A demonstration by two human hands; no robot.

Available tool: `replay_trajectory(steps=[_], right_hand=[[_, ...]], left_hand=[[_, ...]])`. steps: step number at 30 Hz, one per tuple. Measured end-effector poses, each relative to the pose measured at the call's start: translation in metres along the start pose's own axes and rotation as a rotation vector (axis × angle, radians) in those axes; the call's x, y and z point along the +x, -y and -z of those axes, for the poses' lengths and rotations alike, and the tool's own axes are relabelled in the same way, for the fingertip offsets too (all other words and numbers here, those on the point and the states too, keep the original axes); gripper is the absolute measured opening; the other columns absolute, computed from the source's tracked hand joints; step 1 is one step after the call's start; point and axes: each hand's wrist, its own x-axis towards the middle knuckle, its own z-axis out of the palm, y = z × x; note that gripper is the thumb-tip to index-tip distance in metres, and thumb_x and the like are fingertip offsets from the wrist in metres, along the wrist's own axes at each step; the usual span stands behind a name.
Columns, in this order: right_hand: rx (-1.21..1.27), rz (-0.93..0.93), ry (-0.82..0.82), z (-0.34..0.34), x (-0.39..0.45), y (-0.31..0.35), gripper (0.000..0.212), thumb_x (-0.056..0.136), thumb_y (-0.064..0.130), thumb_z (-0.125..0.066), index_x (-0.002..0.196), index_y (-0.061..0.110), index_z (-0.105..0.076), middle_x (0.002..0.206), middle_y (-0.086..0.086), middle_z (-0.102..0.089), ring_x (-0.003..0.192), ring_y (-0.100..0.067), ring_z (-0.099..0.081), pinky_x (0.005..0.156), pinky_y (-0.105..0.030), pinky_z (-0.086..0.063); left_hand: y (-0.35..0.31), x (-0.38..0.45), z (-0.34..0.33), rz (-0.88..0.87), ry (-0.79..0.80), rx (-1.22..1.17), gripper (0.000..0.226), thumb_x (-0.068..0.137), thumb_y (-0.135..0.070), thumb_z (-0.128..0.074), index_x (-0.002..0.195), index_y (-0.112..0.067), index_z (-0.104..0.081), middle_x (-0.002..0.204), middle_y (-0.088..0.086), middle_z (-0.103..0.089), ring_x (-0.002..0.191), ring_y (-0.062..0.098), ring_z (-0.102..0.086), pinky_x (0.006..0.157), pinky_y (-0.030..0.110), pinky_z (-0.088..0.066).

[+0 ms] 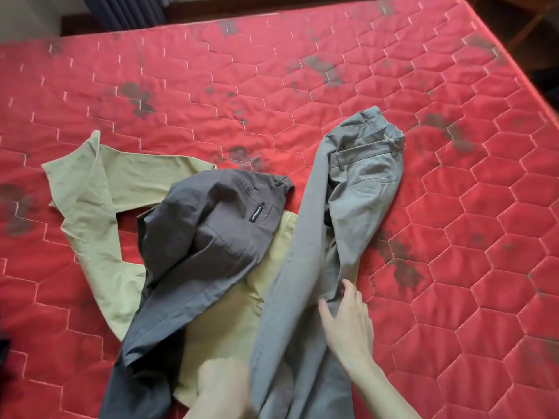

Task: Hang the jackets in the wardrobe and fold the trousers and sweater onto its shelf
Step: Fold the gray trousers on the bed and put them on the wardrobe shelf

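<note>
Three pairs of trousers lie in a loose pile on the red mattress (pixel 302 71). The grey trousers (pixel 357 189) run from their waistband at the upper right down to the near edge. My right hand (pixel 348 322) pinches a fold of one grey leg between thumb and fingers. Dark brown-grey trousers (pixel 205 237) with a small label lie crumpled in the middle, on top of the light green trousers (pixel 99 189), whose legs spread to the left. My left forearm (pixel 220 385) is blurred at the bottom; its hand is hidden under the grey fabric.
The quilted mattress carries dark stains and reaches to the far and right edges of the view. A dark curtain (pixel 127 10) and wooden skirting sit behind it. A dark object (pixel 4 352) shows at the lower left edge.
</note>
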Motion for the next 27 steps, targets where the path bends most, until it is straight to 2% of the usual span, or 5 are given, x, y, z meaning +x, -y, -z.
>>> replay_trajectory(steps=[3,9,14,20,27], right_hand=[[0.057,-0.055,-0.08,0.01,0.023,0.0,0.06,0.098,0.037,-0.066,0.147,0.012,-0.042,0.136,-0.008,-0.06,0.128,-0.034,-0.053,0.103,-0.044,-0.042],[0.021,-0.028,-0.213,0.041,0.088,0.02,0.075,0.094,0.051,-0.067,0.151,0.014,-0.037,0.144,-0.012,-0.052,0.131,-0.036,-0.048,0.105,-0.047,-0.039],[-0.188,0.11,-0.215,0.06,0.139,0.043,0.091,0.088,0.063,-0.065,0.157,0.016,-0.029,0.151,-0.006,-0.042,0.135,-0.03,-0.045,0.105,-0.045,-0.04],[-0.287,0.146,-0.19,0.058,0.16,0.05,0.089,0.089,0.054,-0.067,0.158,0.017,-0.025,0.147,-0.009,-0.038,0.133,-0.032,-0.044,0.104,-0.044,-0.043],[-0.272,0.139,-0.188,0.045,0.136,0.036,0.094,0.092,0.061,-0.058,0.164,0.016,-0.018,0.168,-0.016,-0.019,0.147,-0.035,-0.032,0.114,-0.045,-0.034]], left_hand=[[-0.016,0.021,0.039,0.084,-0.153,-0.017,0.062,0.094,-0.065,-0.049,0.136,-0.02,-0.056,0.137,0.004,-0.063,0.128,0.025,-0.061,0.1,0.032,-0.048],[-0.062,0.094,0.134,0.045,-0.75,-0.415,0.049,0.102,-0.054,-0.044,0.134,-0.016,-0.043,0.128,0.006,-0.053,0.123,0.029,-0.052,0.092,0.042,-0.047],[-0.086,0.158,0.187,0.019,-0.643,-0.635,0.056,0.104,-0.035,-0.052,0.149,-0.007,-0.034,0.14,0.017,-0.047,0.13,0.04,-0.047,0.104,0.049,-0.041],[-0.076,0.174,0.181,-0.058,-0.679,-0.578,0.01,0.097,-0.006,-0.047,0.106,-0.009,-0.05,0.108,0.024,-0.065,0.103,0.047,-0.06,0.083,0.051,-0.048],[-0.046,0.138,0.162,-0.131,-0.354,-0.503,0.017,0.078,-0.005,-0.056,0.072,-0.014,-0.042,0.088,0.02,-0.068,0.091,0.043,-0.066,0.074,0.043,-0.053]])
